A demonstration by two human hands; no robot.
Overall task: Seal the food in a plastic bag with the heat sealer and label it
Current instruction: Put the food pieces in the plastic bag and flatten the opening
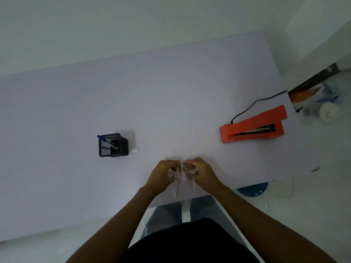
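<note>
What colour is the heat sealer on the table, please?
The heat sealer is orange-red with a dark sealing strip, seen clearly in the head view.

Dim, flat, bluish light with soft, faint shadows beside the pen holder (pixel 112 145), mild glare on the table (pixel 171 95) beyond it, motion blur on the plastic bag (pixel 181 179) to its right, wide-angle bending toward the edges, soft focus on clutter far right.

One plastic bag (pixel 181 179); one heat sealer (pixel 253 126); one pen holder (pixel 112 145); two pens (pixel 108 142); two hands (pixel 161 175).
</note>
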